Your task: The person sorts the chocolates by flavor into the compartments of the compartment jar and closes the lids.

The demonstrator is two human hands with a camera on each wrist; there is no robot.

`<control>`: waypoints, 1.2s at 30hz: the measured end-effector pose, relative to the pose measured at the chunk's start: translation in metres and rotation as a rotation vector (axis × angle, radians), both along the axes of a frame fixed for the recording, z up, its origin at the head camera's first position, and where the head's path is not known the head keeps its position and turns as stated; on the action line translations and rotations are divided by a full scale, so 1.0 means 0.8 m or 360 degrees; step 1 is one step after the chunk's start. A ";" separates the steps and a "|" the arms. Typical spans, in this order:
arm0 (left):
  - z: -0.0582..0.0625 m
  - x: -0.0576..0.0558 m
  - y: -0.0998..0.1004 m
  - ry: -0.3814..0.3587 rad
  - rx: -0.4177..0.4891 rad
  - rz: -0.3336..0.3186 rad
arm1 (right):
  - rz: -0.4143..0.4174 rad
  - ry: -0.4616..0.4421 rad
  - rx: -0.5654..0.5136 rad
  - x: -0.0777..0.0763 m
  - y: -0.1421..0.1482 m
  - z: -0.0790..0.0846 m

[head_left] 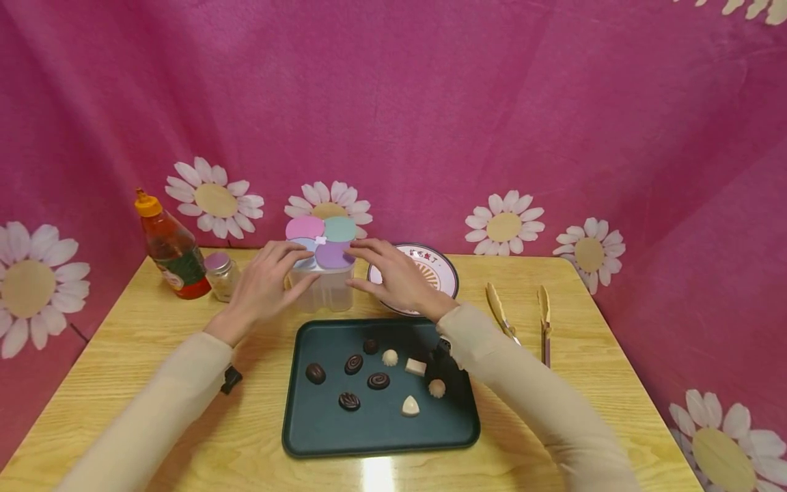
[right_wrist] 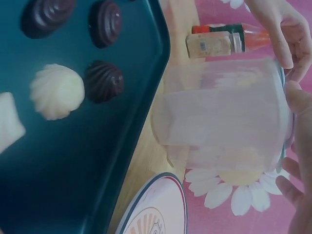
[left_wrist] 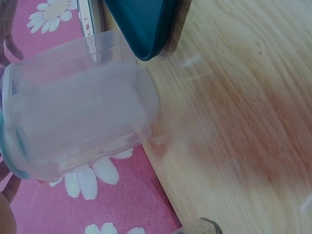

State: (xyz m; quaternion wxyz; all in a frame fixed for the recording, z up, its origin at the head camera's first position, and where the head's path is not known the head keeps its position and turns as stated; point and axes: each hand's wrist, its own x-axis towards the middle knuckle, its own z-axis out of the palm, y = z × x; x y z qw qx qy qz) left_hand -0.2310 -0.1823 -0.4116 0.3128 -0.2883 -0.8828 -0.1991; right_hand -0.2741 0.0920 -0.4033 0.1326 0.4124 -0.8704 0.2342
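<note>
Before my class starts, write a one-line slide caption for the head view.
Fingers flank the four-coloured lid of a translucent container, beyond a dark tray of chocolates on a wooden table.

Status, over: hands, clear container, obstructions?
Left hand and right hand at opposite sides of the lid, grip unclear. Clear container upright, lid on. Dark tray close in front; plate by right hand.

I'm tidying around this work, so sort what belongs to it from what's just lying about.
Likely part of the job:
- translucent container
- four-coloured lid

Apparently just lying about for now:
- dark green tray
- chocolates
- plate
- tongs
- sauce bottle
- small jar
</note>
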 end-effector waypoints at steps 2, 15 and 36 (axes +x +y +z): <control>-0.001 -0.003 0.002 0.0006 0.0017 -0.0003 | 0.0007 0.0009 0.0004 -0.006 -0.004 -0.001; -0.005 -0.014 0.009 0.0005 0.0026 0.0043 | -0.0034 -0.0055 0.0027 -0.019 -0.014 0.000; 0.003 -0.016 -0.018 -0.0227 0.0031 0.0067 | -0.0008 0.0220 0.0031 -0.012 -0.030 -0.003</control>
